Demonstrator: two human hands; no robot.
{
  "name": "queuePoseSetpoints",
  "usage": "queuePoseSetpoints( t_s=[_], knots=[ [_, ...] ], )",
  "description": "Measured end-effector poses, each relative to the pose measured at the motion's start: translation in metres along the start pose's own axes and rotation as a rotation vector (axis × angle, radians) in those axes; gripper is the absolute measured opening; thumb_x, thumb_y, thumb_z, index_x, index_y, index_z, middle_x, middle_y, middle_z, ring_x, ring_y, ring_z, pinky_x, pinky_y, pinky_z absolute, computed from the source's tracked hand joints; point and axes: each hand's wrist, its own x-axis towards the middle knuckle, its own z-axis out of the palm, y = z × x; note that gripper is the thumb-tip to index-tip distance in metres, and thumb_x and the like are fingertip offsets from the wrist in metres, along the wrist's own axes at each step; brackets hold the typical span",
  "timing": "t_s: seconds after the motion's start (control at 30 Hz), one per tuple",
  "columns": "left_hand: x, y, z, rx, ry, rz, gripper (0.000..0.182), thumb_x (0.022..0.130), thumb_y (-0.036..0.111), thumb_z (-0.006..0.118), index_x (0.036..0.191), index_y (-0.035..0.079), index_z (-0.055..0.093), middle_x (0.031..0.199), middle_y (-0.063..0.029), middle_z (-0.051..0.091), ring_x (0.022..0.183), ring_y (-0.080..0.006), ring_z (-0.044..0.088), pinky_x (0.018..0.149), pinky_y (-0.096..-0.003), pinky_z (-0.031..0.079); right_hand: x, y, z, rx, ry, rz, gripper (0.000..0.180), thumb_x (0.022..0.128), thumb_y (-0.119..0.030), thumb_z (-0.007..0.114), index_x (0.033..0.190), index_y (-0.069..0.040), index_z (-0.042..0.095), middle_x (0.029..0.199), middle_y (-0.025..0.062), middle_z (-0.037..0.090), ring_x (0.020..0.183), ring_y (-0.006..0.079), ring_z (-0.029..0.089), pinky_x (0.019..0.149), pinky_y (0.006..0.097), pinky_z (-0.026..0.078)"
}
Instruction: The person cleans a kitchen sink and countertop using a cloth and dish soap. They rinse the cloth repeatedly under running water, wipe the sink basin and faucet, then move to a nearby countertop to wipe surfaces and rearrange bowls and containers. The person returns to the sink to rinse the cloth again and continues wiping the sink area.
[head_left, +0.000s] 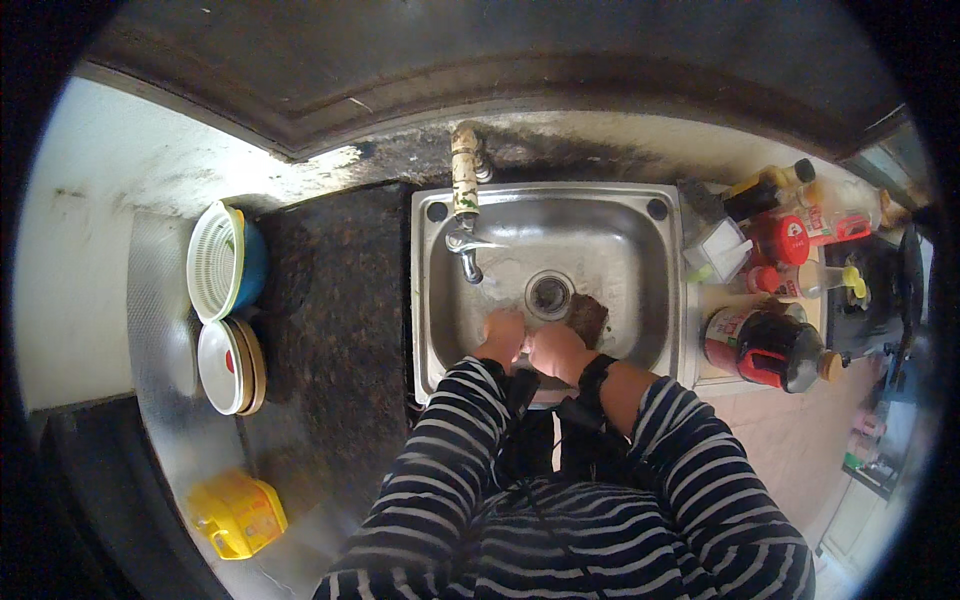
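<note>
Both hands are low in the stainless steel sink (615, 225), close together near its front edge. My left hand (504, 335) is curled, its fingertips hidden from this view. My right hand (556, 351) is bent inward beside it, and a small pale bit shows between the two; whether it is a finger or a held thing cannot be told. Just right of my right hand lies a brown scouring pad or cloth (589, 318) on the sink floor. The round drain strainer (550, 295) is beyond my hands. Over the sink's left part stands a metal faucet (466, 247).
On the left counter (337, 300) are a white colander in a blue basin (217, 262), stacked bowls (222, 367) and a yellow plastic jug (238, 516). At the right stand a large dark sauce bottle (776, 352), a red-lidded jar (787, 240), a white container (721, 249) and several other bottles.
</note>
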Motion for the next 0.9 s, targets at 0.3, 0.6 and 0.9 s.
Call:
queuePoseSetpoints(
  t_s=[0.3,0.6,0.9],
  knots=[
    [-0.046,0.010,-0.023,-0.116,0.079,0.096,0.020,0.068,0.020,0.058,0.081,0.006,0.066,0.081,-0.0153,0.064,0.075,-0.0319,0.063,0.060,-0.0409,0.050,-0.065,-0.040,-0.063,-0.049,0.041,-0.096,0.031,0.075,-0.029,0.058,0.097,-0.007,0.058,0.085,0.0182,0.062,0.080,0.0356,0.059,0.069,0.0422,0.047],
    [-0.190,-0.004,-0.159,-1.985,0.117,0.017,0.038,0.078,0.014,0.062,0.111,0.006,0.044,0.103,-0.0087,0.052,0.090,-0.0199,0.055,0.066,-0.0285,0.048,-0.119,-0.086,-0.173,0.358,0.230,-0.360,0.039,0.081,-0.038,0.059,0.094,-0.002,0.051,0.078,0.0086,0.056,0.074,0.0217,0.055,0.067,0.0352,0.045],
    [-0.278,0.022,-0.202,-1.057,0.825,0.156,0.053,0.072,0.000,0.063,0.120,0.003,0.039,0.100,-0.0088,0.055,0.088,-0.0162,0.054,0.077,-0.0284,0.045,-0.162,-0.142,-0.233,0.962,0.059,-0.607,0.023,0.089,-0.018,0.049,0.103,0.000,0.056,0.072,-0.0021,0.053,0.060,0.0057,0.044,0.051,0.0200,0.034]
  ],
)
